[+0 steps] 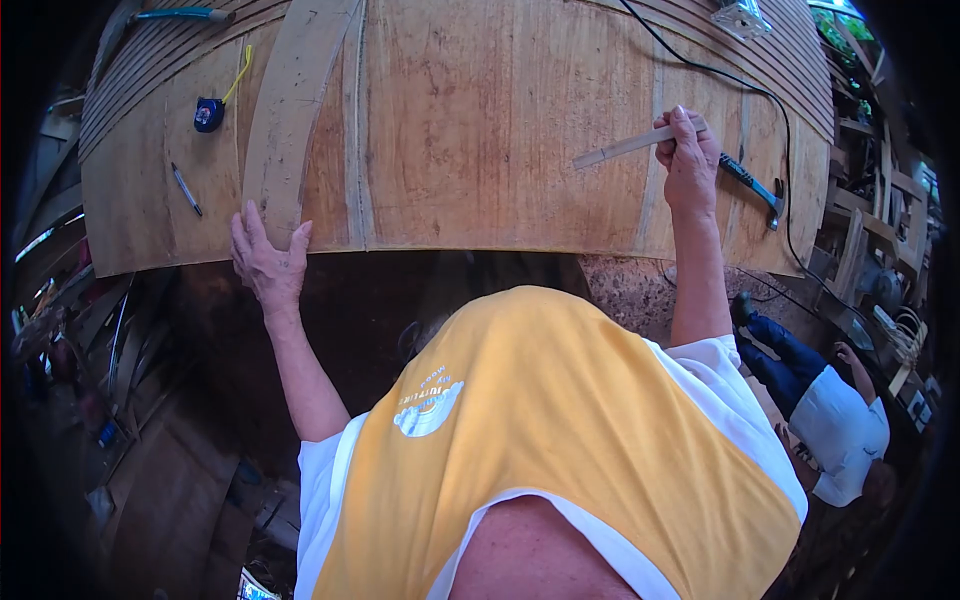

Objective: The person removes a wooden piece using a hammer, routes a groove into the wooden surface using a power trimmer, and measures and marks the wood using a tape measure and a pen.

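Note:
My left hand [270, 260] rests at the near end of a long wooden plank [290, 130], fingers spread at the table's front edge. To the right, my right hand [688, 165] grips a thin, pale flat strip [622, 148] by one end. The strip points left over the wooden tabletop [450, 130]. Just right of that hand lies a hammer [752, 186] with a dark and blue handle. A blue tape measure [209, 114] with a yellow strap and a pen [186, 190] lie left of the plank.
A black cable [740, 80] runs across the table's right side and over its edge. A blue-handled tool [180, 14] lies at the far left. Another person [835, 430] is at the lower right. Stacked wood pieces [870, 240] stand on the right.

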`<action>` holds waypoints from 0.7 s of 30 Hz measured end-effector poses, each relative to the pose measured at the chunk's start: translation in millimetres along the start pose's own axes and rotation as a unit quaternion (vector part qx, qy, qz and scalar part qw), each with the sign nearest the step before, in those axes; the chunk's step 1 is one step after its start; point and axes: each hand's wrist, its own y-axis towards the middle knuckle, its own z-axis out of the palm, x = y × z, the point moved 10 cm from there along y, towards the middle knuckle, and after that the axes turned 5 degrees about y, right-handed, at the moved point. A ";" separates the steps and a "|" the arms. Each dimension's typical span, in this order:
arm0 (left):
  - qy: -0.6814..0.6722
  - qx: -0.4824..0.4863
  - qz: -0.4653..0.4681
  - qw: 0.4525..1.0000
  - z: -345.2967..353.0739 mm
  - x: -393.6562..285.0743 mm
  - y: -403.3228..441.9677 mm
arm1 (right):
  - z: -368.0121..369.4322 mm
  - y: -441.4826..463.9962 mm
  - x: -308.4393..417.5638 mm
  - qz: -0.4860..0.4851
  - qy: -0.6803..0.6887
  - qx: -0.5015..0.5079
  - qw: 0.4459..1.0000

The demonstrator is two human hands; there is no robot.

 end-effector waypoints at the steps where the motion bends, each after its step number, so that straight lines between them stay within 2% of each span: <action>1: 0.009 -0.001 -0.008 1.000 1.3 0.6 1.4 | 8.2 8.3 4.6 -0.033 -0.069 0.003 0.997; 5: 0.015 -0.010 -0.031 0.999 0.4 2.0 1.4 | 37.7 35.1 18.6 -0.129 -0.271 0.028 0.954; 8: 0.010 -0.013 -0.028 0.999 -2.0 -3.6 1.4 | 33.2 46.1 11.0 -0.094 -0.170 0.024 0.981; 9: 0.016 -0.012 -0.032 0.999 -4.1 -7.4 -0.3 | 26.0 47.3 3.0 -0.026 -0.112 0.031 0.993; 12: 0.015 -0.012 -0.040 0.999 -5.5 -24.3 -7.5 | 15.0 39.2 -7.7 0.037 -0.030 -0.002 0.999; 15: -0.014 -0.016 -0.047 0.999 -4.6 -29.6 -13.5 | 5.4 32.0 -15.9 0.047 0.051 -0.023 0.997; 21: -0.020 -0.015 -0.062 0.998 -21.1 -51.9 -19.0 | -26.8 11.5 -17.4 0.022 -0.095 -0.004 0.995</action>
